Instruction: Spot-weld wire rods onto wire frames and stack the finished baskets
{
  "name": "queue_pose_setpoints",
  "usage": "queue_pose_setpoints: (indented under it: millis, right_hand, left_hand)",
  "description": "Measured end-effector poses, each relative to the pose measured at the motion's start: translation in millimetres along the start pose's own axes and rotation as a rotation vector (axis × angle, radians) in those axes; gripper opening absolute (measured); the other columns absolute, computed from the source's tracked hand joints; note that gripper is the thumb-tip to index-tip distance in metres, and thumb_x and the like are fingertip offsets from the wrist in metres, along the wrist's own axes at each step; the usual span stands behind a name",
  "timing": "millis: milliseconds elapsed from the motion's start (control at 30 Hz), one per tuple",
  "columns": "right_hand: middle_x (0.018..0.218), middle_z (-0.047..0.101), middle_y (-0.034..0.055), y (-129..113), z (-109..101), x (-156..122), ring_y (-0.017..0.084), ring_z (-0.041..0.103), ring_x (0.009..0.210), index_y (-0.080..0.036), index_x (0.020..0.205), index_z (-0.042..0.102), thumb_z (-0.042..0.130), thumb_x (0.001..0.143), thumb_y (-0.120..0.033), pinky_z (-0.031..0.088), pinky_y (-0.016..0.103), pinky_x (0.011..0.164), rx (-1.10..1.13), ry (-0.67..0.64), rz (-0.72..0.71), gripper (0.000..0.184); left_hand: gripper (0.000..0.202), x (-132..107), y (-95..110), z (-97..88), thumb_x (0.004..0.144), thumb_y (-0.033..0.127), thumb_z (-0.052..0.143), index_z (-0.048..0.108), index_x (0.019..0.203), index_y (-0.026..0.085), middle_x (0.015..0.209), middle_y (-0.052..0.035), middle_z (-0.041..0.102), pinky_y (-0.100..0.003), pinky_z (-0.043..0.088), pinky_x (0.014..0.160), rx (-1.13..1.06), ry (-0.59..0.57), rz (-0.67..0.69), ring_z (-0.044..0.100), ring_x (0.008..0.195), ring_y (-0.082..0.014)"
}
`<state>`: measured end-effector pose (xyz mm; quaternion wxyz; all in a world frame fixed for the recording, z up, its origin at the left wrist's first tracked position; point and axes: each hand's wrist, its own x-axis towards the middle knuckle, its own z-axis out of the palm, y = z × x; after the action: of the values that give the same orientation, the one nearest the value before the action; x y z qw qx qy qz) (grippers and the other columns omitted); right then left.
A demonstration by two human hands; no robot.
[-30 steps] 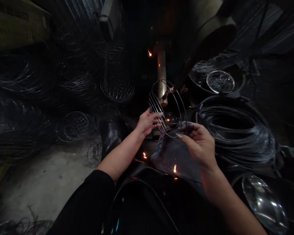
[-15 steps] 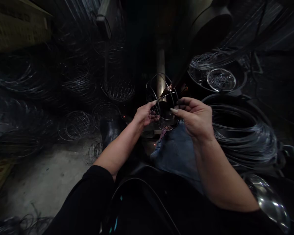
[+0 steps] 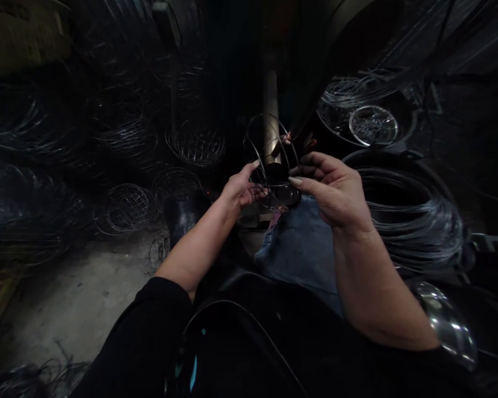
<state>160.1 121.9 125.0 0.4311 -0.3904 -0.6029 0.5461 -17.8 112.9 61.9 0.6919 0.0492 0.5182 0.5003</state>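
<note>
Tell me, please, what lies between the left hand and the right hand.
In the head view, a round wire frame spans the gap between the left hand and right hand; a metal rod's lower end shows among its wires.

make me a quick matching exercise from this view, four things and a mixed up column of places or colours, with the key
Things:
1. wire frame
2. coil of wire
3. denim
4. floor

Places or colours:
A. blue
B. grey
C. between the left hand and right hand
D. in a round container at the right

Pairs: 1-C, 2-D, 3-A, 4-B
</note>
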Motion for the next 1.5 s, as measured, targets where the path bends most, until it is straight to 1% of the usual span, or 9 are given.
queue_pose_setpoints:
  millis: [100,233,400,533,700,800,867,967,1500]
  right_hand:
    - [0.092,0.069,0.0032,10.1,-7.4,-26.3,0.02,0.066,0.087,-0.021,0.103,0.062,0.081,0.065,-0.03,0.057,0.037,0.079,-0.042,0.082,-0.017,0.043]
    - [0.095,0.067,0.0045,16.0,-7.8,-46.0,0.017,0.063,0.076,-0.02,0.107,0.062,0.079,0.068,-0.034,0.054,0.031,0.066,-0.303,0.097,-0.085,0.044]
    - [0.07,0.061,-0.0005,12.7,-1.3,-43.4,0.013,0.052,0.057,-0.02,0.092,0.066,0.063,0.079,-0.03,0.048,0.027,0.058,-0.666,0.172,-0.268,0.016]
    - [0.069,0.059,-0.0016,18.9,-0.6,-42.0,0.01,0.044,0.047,-0.019,0.096,0.066,0.059,0.079,-0.026,0.041,0.025,0.047,-0.615,0.193,-0.274,0.02]
    - [0.066,0.059,-0.002,23.6,-7.0,-39.1,0.013,0.053,0.056,-0.019,0.093,0.069,0.06,0.077,-0.023,0.047,0.026,0.057,-0.57,0.132,-0.237,0.019]
    - [0.088,0.068,0.0019,22.0,-12.8,-41.4,0.016,0.062,0.072,-0.02,0.109,0.065,0.068,0.075,-0.027,0.052,0.028,0.063,-0.416,0.084,-0.146,0.035]
    - [0.097,0.068,0.0037,20.7,-15.7,-47.1,0.017,0.064,0.079,-0.021,0.11,0.064,0.071,0.073,-0.03,0.054,0.029,0.066,-0.366,0.158,-0.128,0.039]
    - [0.085,0.068,0.0018,21.8,-16.1,-57.5,0.017,0.063,0.074,-0.02,0.094,0.069,0.069,0.076,-0.031,0.053,0.03,0.067,-0.455,0.276,-0.149,0.021]
    - [0.065,0.064,-0.0021,32.4,-8.3,-52.3,0.016,0.059,0.056,-0.023,0.081,0.068,0.065,0.077,-0.029,0.05,0.03,0.059,-0.489,0.148,-0.141,0.009]
  left_hand:
    - [0.061,-4.0,1.4,-0.8,0.074,0.054,0.068,0.054,0.119,0.016,0.077,-0.0095,0.06,-0.031,0.051,0.059,-0.038,0.011,-0.021,0.062,0.061,-0.0195]
    - [0.052,-11.7,-0.8,4.4,0.078,0.051,0.064,0.054,0.117,0.018,0.078,-0.0092,0.061,-0.029,0.052,0.056,-0.026,0.004,-0.004,0.063,0.061,-0.0189]
    - [0.052,-18.7,-8.4,12.5,0.078,0.049,0.065,0.052,0.118,0.018,0.076,-0.0087,0.06,-0.026,0.051,0.051,0.007,0.031,0.037,0.063,0.061,-0.0197]
    - [0.053,-17.0,-12.2,11.5,0.074,0.052,0.068,0.055,0.113,0.018,0.074,-0.0076,0.059,-0.027,0.051,0.052,0.017,0.018,0.055,0.063,0.06,-0.0186]
    - [0.055,-11.4,-13.5,8.6,0.073,0.051,0.07,0.054,0.116,0.02,0.077,-0.0065,0.057,-0.028,0.051,0.053,0.001,0.05,0.063,0.062,0.061,-0.0187]
    - [0.06,-9.0,-12.0,9.4,0.071,0.053,0.072,0.054,0.118,0.02,0.082,-0.008,0.058,-0.028,0.052,0.055,-0.029,0.073,0.044,0.063,0.064,-0.0188]
    - [0.06,-9.3,-10.5,10.0,0.073,0.053,0.071,0.053,0.12,0.02,0.086,-0.0097,0.059,-0.028,0.052,0.056,-0.056,0.082,0.025,0.063,0.065,-0.019]
    - [0.062,-12.4,-9.0,10.3,0.075,0.052,0.07,0.049,0.125,0.021,0.094,-0.0119,0.06,-0.028,0.051,0.055,-0.082,0.095,0.027,0.064,0.065,-0.0186]
    - [0.071,-22.8,-8.5,9.1,0.063,0.055,0.079,0.053,0.123,0.028,0.096,-0.0072,0.064,-0.026,0.052,0.06,-0.207,0.101,0.037,0.063,0.064,-0.0141]
